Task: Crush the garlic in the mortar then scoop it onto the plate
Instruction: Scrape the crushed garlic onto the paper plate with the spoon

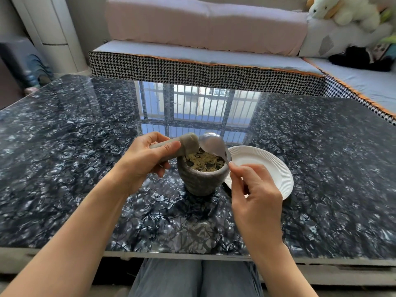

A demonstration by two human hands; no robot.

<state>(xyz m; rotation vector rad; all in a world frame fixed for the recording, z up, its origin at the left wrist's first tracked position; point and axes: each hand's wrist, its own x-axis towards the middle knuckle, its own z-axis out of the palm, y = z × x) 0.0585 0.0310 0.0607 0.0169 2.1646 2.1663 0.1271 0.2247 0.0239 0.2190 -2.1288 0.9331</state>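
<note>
- Now the left hand [141,159] grips the pestle [182,146] over the mortar [201,179] holding crushed garlic [204,160], mid-table [64,168]
- right hand [255,196] pinches the spoon [213,144]; plate [267,166] touches the mortar's right side

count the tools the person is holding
2. A pestle in the left hand, its end over the mortar rim; a spoon pinched by the right hand, bowl above the garlic. None seem hidden.
</note>
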